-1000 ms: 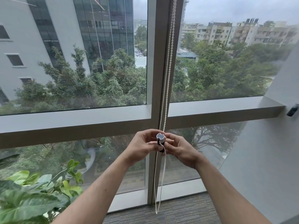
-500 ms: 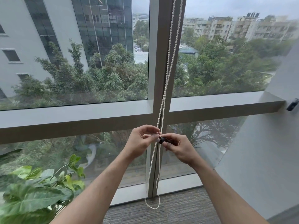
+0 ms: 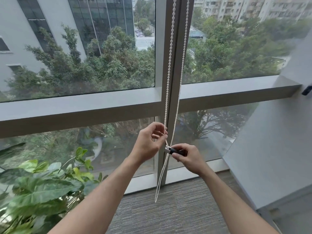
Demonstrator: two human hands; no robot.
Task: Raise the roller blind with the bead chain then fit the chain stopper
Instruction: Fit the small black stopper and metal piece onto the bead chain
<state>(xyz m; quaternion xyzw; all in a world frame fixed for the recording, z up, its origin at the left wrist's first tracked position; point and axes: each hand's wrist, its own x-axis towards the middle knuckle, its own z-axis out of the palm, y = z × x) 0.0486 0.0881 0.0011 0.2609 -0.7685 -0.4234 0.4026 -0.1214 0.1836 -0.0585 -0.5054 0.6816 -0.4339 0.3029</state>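
A: Filling most of the view is the window, its grey frame crossing at a central mullion, with no blind fabric showing anywhere in the glass, so the raising step looks finished.

B: And the bead chain?

A: It hangs in two white strands in front of the mullion, runs down between the person's hands and ends in a loop just above the carpet. A leafy plant stands at the lower left, clear of the work.

B: What are the hands doing?

A: The left hand pinches one strand between thumb and fingertips, a little higher than the other hand. The right hand is closed on the dark body of the chain stopper, whose pale tip touches the chain just below the left hand's pinch. The two hands sit close but do not touch.

B: So the fitting is under way?

A: That is the likely reading. Whether the stopper has already gripped a bead cannot be told; the tip is too small. The next move probably calls for the left hand to keep the strand taut while the right presses the stopper squarely onto a bead.
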